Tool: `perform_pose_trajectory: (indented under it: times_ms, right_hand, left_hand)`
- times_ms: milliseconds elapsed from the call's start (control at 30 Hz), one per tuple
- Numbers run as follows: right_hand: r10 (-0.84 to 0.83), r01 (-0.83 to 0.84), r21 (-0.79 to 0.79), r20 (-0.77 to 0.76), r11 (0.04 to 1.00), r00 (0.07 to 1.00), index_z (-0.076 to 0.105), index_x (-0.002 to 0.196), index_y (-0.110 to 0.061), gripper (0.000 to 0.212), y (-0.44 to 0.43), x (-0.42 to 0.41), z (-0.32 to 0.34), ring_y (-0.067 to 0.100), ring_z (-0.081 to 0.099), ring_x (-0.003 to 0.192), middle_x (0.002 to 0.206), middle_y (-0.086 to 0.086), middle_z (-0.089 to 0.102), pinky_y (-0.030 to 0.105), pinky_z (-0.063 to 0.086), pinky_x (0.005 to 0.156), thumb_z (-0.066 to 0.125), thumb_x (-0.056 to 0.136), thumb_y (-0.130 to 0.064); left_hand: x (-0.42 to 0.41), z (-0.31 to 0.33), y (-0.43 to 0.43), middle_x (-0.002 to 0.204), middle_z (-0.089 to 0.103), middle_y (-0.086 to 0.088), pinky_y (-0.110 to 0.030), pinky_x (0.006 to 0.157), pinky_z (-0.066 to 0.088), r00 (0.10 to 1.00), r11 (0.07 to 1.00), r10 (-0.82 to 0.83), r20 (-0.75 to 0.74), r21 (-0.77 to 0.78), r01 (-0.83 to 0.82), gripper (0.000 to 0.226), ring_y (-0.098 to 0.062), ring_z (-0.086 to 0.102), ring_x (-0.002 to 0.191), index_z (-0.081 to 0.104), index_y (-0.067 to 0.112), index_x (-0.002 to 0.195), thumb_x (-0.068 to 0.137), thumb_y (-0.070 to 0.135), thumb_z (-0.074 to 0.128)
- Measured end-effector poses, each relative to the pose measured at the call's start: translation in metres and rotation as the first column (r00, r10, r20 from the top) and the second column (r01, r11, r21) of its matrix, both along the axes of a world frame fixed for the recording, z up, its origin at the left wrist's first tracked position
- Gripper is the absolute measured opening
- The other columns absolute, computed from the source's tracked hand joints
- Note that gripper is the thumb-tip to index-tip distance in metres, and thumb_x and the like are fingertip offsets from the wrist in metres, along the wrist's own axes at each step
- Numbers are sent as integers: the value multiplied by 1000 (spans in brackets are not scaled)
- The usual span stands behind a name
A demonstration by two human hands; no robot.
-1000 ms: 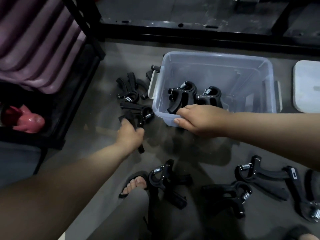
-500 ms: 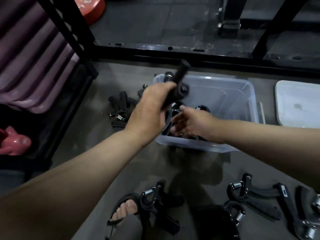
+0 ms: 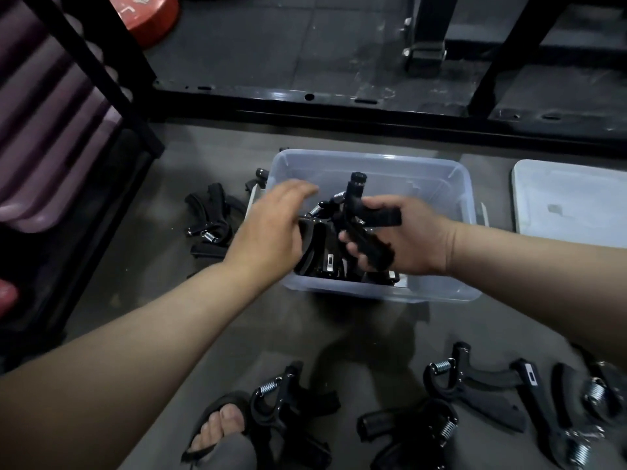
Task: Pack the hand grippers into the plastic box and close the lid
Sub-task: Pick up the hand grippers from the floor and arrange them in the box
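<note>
A clear plastic box (image 3: 373, 161) stands on the floor with several black hand grippers (image 3: 326, 262) lying in it. My right hand (image 3: 412, 239) is shut on one black hand gripper (image 3: 360, 222), held upright over the middle of the box with its knob pointing up. My left hand (image 3: 271, 228) hovers over the box's left side, fingers spread and blurred, holding nothing. More hand grippers lie on the floor: a small pile left of the box (image 3: 211, 222), and others in front (image 3: 288, 401), (image 3: 409, 432), (image 3: 475, 385), (image 3: 593, 401). The white lid (image 3: 570, 201) lies flat to the right of the box.
A black metal rack base (image 3: 305, 98) runs across behind the box. A shelf frame with purple rolled mats (image 3: 51, 137) stands at the left. A red weight plate (image 3: 149, 13) lies at the back. My sandalled foot (image 3: 220, 425) is near the front grippers.
My left hand lifted a gripper from the floor pile to the box and let go of it. My right hand, which held the box rim, now grips that gripper.
</note>
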State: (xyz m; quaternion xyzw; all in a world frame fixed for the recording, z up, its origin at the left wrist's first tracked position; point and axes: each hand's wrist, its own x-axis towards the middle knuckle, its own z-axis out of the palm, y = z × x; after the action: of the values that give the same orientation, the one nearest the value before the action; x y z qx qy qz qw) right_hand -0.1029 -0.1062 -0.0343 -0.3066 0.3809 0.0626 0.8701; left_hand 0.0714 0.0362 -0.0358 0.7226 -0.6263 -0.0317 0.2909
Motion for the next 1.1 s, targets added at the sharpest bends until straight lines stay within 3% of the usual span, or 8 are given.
perform_pose_trajectory:
  times_ms: [100,200,367,533,633,767,900,1100]
  right_hand:
    - [-20,-145,-518,-299,843,954,57,98,-15,30,-4,-1,0,16,53,59,75,2,58,26,39,52,61,88,-44]
    - [-169,-217,-741,-408,636,897,40,114,-23,41,-3,-6,-10,13,57,77,92,-1,58,28,41,59,60,90,-50]
    - [-272,-224,-749,-477,624,836,38,132,-24,40,-7,-5,-53,34,58,104,121,17,56,46,50,92,41,94,-34]
    - [-229,-324,-711,-563,624,794,29,144,-14,45,2,7,-60,33,39,130,146,13,35,43,28,113,38,99,-14]
    - [-194,-406,-710,-601,575,776,24,144,-14,62,2,2,-62,38,47,124,138,19,43,47,40,106,49,88,-7]
    - [-170,-398,-717,-579,571,798,31,134,-5,56,-2,-7,-56,37,58,107,120,19,53,39,50,82,59,85,-3]
    - [-128,-420,-745,-553,518,823,31,132,-8,65,-2,-10,-55,32,62,103,116,15,60,47,53,90,70,81,-11]
    - [-208,-384,-792,-525,474,825,41,114,-22,61,-7,-15,-55,28,66,90,107,8,65,45,58,81,72,61,-28]
  left_hand:
    - [13,-8,-11,144,46,-12,-33,115,27,970,960,242,24,138,-243,59,-28,42,132,51,5,135,76,-5,49]
    - [13,-18,-16,155,28,-13,-36,120,14,970,935,241,30,261,-241,62,-27,21,145,39,3,144,82,-2,44]
    - [9,-21,-13,160,19,-6,-32,120,7,962,922,273,25,280,-269,65,-18,6,149,32,6,148,83,-4,41]
    - [9,-24,-11,157,25,-5,-35,119,13,959,926,283,8,260,-275,64,-16,7,149,36,6,146,83,-2,41]
    - [8,-25,-11,156,27,-5,-33,120,13,957,927,290,-5,248,-280,63,-16,8,148,38,6,145,82,-2,41]
    - [7,-24,-11,156,27,-3,-30,119,11,952,924,306,-19,248,-292,63,-14,7,148,38,6,145,83,-4,41]
    - [7,-24,-11,155,29,-4,-29,119,10,952,924,306,-3,243,-296,63,-15,8,148,39,5,145,82,-3,43]
    - [8,-26,-11,154,32,-5,-30,120,11,954,926,300,7,240,-293,63,-15,10,148,40,4,143,80,-2,44]
